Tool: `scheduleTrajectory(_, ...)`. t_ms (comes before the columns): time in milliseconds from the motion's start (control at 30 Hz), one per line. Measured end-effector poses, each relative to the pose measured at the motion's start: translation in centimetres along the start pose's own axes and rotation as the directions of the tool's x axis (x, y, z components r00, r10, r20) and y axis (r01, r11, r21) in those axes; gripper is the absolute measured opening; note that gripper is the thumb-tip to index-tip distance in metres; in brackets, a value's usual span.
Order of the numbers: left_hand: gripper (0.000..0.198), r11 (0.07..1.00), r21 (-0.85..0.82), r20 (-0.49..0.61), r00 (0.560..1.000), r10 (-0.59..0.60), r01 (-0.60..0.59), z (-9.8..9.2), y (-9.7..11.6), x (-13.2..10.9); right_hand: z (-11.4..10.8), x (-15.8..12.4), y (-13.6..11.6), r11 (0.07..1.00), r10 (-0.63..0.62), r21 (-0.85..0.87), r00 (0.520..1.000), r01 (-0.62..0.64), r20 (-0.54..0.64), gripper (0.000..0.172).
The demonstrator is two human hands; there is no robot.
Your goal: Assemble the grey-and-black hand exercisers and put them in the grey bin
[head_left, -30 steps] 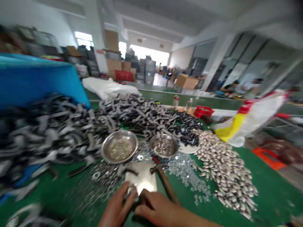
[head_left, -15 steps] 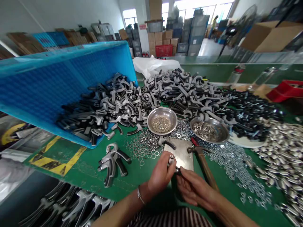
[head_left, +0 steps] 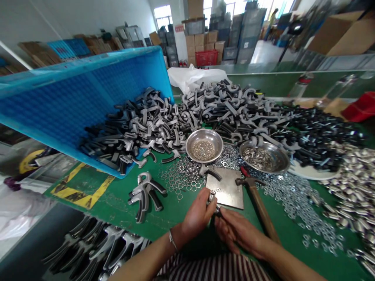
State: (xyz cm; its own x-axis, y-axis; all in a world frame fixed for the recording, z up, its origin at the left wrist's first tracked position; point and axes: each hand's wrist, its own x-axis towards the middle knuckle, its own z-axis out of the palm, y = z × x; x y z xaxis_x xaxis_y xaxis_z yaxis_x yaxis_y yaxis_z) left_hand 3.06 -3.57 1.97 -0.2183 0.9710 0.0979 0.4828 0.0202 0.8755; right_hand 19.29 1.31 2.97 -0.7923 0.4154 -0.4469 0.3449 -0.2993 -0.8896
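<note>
My left hand is closed around a small shiny metal part, whose coiled or ridged end shows above the fingers. My right hand pinches a small dark part against the lower end of that metal part; the fingers hide most of it, so its kind cannot be made out. Both hands are close together in front of my body, just below a flat metal plate. A loose grey-and-black handle lies across the plate's top edge. Right of the plate rests a hammer with a wooden handle.
A tipped blue crate spills handles. Two metal bowls hold small parts. Rings, nuts, black knobs and shiny cylinders cover the bench. Assembled hand grips lie left.
The view has swung slightly left, so the bench things sit farther right. My hands have drawn a little away from the plate towards my body, keeping the same parts.
</note>
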Motion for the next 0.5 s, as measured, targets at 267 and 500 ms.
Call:
scheduleTrajectory(267,0.012,0.999,0.020,-0.071,0.997,0.031,-0.030,0.0,0.4,-0.3,0.6,-0.2,0.3,0.999,-0.042,0.014,0.999,0.043,-0.028,0.054)
scheduleTrajectory(500,0.022,0.994,-0.075,-0.057,0.995,-0.084,0.080,-4.1,0.3,-0.3,-2.6,2.6,-1.0,0.774,-0.374,-0.586,0.919,0.238,-0.121,0.031)
